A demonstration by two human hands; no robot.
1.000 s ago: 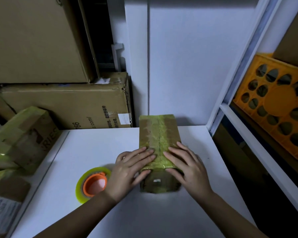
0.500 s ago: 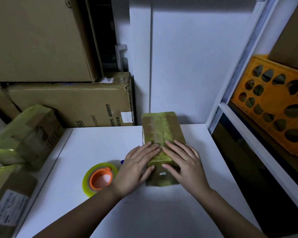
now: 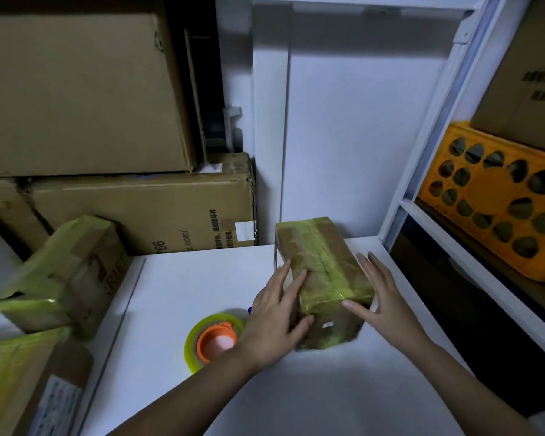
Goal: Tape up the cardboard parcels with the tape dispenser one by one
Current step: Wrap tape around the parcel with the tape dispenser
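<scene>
I saw the parcel [image 3: 323, 272] lying on the white table [image 3: 202, 278], w/ its far end near the back wall [image 3: 353, 136] and its near end facing the camera. It was wrapped in yellowish tape over brown cardboard, and a small white patch showed on the near end face.

The left hand [image 3: 276, 325] was on the parcel's left side: fingers straight, lying along the left top edge, thumb against the near end face. I read that as a flat press, not a curled grip. The right hand [image 3: 379, 297] was at the right side, fingers straight and spread, thumb touching the near right corner; the fingers ran alongside the right wall, but I couldn't tell if they touched it.

The tape roll [image 3: 213, 341], yellowish w/ an orange core, lay flat on the table just left of the left wrist, untouched.

At far left, two other taped boxes [image 3: 66, 275] sat off the table edge, one leaning above the other. Behind them big brown cartons [image 3: 139, 209] were stacked against the wall. On the right, a white shelf frame [image 3: 428, 152] held an orange crate [image 3: 497, 196] w/ oval holes and a carton above it.
</scene>
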